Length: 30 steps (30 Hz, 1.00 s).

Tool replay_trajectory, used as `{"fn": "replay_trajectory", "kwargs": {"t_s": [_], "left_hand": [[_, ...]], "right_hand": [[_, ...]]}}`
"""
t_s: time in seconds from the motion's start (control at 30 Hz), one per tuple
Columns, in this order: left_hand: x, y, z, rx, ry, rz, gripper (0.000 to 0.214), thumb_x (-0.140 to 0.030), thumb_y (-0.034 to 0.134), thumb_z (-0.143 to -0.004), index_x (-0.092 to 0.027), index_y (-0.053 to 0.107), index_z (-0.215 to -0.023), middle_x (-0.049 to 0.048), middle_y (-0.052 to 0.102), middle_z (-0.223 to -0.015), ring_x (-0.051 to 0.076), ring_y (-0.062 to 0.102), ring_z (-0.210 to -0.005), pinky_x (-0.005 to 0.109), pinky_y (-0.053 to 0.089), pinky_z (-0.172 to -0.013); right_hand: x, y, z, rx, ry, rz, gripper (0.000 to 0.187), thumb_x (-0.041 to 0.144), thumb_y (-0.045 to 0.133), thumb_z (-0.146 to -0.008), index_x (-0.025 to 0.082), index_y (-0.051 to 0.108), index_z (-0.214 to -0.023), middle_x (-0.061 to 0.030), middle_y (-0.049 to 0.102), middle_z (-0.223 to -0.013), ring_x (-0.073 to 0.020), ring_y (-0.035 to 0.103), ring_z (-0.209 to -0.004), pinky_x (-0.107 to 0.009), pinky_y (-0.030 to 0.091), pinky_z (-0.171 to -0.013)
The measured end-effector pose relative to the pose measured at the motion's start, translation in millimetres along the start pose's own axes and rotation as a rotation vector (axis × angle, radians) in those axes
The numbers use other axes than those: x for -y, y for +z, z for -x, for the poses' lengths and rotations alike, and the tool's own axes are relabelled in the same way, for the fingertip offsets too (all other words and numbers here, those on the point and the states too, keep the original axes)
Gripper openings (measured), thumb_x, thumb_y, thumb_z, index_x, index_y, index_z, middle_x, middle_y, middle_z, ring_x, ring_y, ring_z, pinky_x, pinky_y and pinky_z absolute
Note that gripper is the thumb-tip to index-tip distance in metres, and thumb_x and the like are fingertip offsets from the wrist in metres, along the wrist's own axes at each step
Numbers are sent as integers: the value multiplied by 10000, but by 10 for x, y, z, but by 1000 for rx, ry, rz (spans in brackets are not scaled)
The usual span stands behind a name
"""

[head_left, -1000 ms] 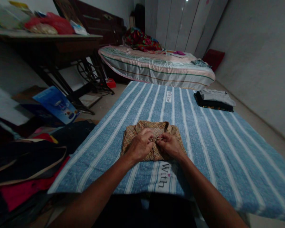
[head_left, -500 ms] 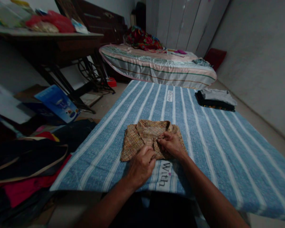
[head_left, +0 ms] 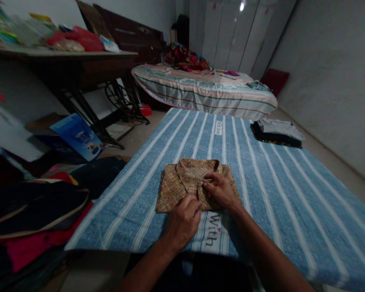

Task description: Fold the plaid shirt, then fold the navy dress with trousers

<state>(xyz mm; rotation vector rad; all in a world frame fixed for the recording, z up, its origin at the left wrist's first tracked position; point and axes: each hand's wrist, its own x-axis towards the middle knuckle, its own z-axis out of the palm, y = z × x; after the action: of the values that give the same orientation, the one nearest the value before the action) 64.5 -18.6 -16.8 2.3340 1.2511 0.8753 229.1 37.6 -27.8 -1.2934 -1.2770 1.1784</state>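
Note:
A folded brown checked shirt (head_left: 173,186), collar at the far side, lies on a blue-and-white striped cloth (head_left: 158,162). My left hand (head_left: 184,221) is closed at the shirt's near edge, its fingertips on the front placket and partly hidden. Over the right half of the shirt, below the collar, my right hand (head_left: 221,190) holds the placket edge beside a small pale button (head_left: 202,183). Its index finger is slightly raised from the thumb, and the other fingers curl down against the fabric.
Folded clothes (head_left: 276,132) are stacked at the cloth's far right. A bed (head_left: 207,89) stands beyond the far edge. To the left are a sewing machine table (head_left: 79,61), a blue box (head_left: 77,136) and heaped clothes (head_left: 39,211).
The whole view has shifted slightly, so things sit lower. My right index finger has lifted away from the thumb, and a button now shows there. My left hand stays at the near edge.

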Motion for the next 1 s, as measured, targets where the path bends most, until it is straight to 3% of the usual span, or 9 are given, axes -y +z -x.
{"fn": "replay_trajectory", "kwargs": {"t_s": [0.1, 0.2, 0.33, 0.43, 0.57, 0.73, 1.0], "left_hand": [[15, -4, 4, -49, -70, 76, 103, -138, 478, -784, -202, 558, -785, 34, 567, -839, 148, 567, -745, 270, 479, -699], [55, -23, -32, -133, -322, 240, 42, -199, 540, -758, -208, 560, -794, 6, 582, -751, 131, 565, -632, 260, 483, -618], [68, -90, -133, -277, -707, 652, 272, -247, 617, -683, -190, 513, -928, 43, 633, -890, 148, 628, -627, 203, 438, -432], [22, -169, -216, -351, -858, 875, 399, -223, 655, -643, -181, 481, -1000, 78, 638, -969, 154, 655, -624, 170, 389, -378], [-12, -255, -321, -312, -1001, 1096, 407, -193, 694, -621, -164, 493, -973, 73, 671, -859, 133, 639, -553, 157, 354, -374], [36, -239, -435, -134, -1018, 1272, 180, -212, 669, -653, -133, 523, -721, 2, 612, -616, 29, 451, -359, 123, 244, -331], [176, -237, -497, 12, -939, 1489, 279, -248, 613, -740, -158, 406, -576, -95, 420, -422, -18, 212, -256, 111, 166, -304]], "right_hand": [[16, -40, 18, 15, -11, 11, 289, 336, 602, -723, 157, 578, -948, 61, 512, -435, -91, 451, -357, -179, 332, -362], [43, -88, 46, 6, 3, 25, 319, 336, 592, -732, 165, 572, -1001, 57, 530, -451, -93, 443, -348, -186, 340, -356], [69, -109, 90, -43, 23, 16, 402, 337, 596, -718, 165, 543, -1077, 59, 537, -461, -102, 443, -352, -200, 350, -356], [71, -92, 116, -57, 10, 20, 444, 326, 600, -708, 155, 533, -1113, 56, 538, -476, -108, 461, -374, -209, 363, -380], [39, -75, 124, -72, -20, 72, 505, 309, 595, -732, 164, 497, -1206, 42, 560, -517, -111, 480, -413, -210, 357, -409], [-29, -76, 104, -77, -24, 101, 538, 299, 596, -742, 163, 478, -1249, 56, 517, -494, -99, 434, -394, -204, 311, -393], [-22, -71, 98, -80, -14, 56, 533, 285, 606, -733, 166, 493, -1240, 43, 544, -513, -109, 479, -425, -209, 357, -417]]}}
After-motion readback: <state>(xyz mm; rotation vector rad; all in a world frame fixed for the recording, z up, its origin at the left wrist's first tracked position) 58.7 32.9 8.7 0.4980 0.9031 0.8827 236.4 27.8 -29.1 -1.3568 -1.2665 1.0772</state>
